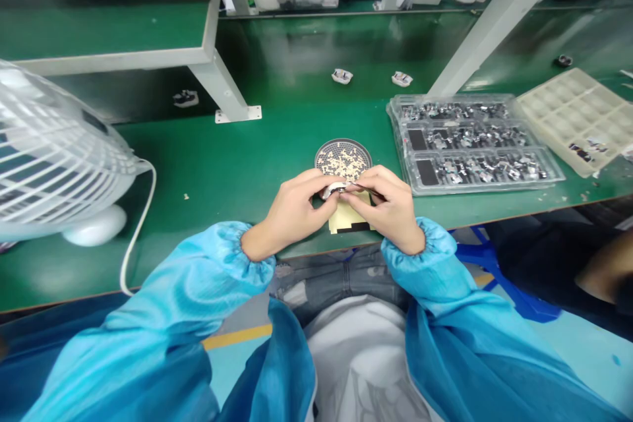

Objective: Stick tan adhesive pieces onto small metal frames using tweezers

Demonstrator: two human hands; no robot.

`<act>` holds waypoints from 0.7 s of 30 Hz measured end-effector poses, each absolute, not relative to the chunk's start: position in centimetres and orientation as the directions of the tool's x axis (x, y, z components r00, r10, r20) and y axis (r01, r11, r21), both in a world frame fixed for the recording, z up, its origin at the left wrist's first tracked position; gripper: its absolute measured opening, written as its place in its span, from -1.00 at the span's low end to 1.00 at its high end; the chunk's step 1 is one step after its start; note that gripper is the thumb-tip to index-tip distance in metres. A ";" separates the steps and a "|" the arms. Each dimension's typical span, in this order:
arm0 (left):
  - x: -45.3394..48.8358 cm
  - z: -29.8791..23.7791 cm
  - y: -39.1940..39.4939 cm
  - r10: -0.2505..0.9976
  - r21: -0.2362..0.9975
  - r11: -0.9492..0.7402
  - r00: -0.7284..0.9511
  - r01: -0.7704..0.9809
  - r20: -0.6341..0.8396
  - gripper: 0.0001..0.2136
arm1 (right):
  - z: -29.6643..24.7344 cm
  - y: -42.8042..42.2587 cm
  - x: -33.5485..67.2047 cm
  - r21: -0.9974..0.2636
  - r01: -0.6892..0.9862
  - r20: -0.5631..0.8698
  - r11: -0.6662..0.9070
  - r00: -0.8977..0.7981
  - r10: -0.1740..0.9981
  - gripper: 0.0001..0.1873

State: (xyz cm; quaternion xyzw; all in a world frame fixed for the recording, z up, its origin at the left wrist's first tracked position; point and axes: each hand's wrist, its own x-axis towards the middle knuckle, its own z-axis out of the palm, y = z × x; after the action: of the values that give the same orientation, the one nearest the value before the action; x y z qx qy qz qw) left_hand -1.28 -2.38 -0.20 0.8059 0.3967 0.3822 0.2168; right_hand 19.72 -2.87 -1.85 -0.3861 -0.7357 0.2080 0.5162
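Observation:
Between the fingertips of my left hand (299, 208) is a small white part (334, 189) with a dark inner side, partly covered by the fingers. My right hand (388, 204) is closed around slim dark tweezers (370, 192), their tips reaching to the white part. Both hands meet just above the near edge of the green table. Directly beyond them lies a round dark dish (343, 143) with a perforated-looking bottom, holding many tiny cream-coloured pieces (341, 161). A yellow pad (342, 217) with a dark strip lies under the hands.
A white fan (59, 151) with its cable (148, 204) stands at the left. On the right are a clear tray (475, 145) of small parts and a cream compartment tray (578, 119). Two white parts (342, 76) (401, 79) lie farther back, near shelf posts (222, 86). Someone's arm (606, 264) shows at right.

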 end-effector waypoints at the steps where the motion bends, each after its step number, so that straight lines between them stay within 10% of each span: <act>1: -1.3 -0.3 -2.4 0.798 0.640 -0.601 0.401 0.480 0.449 -0.78 | -1.9 -2.9 19.7 -0.701 0.358 0.602 0.617 -0.165 0.781 -0.87; 21: -1.6 -0.4 -2.2 0.787 0.595 -0.617 0.430 0.516 0.443 -0.76 | -2.2 -2.9 19.7 -0.715 0.350 0.578 0.605 -0.190 0.793 -0.90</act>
State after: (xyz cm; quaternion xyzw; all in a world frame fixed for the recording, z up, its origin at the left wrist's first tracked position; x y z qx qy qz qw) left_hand -1.61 -2.20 -0.37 0.8242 0.3953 0.3591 0.1884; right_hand 19.74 -2.87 -2.17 -0.3866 -0.7396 0.2192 0.5055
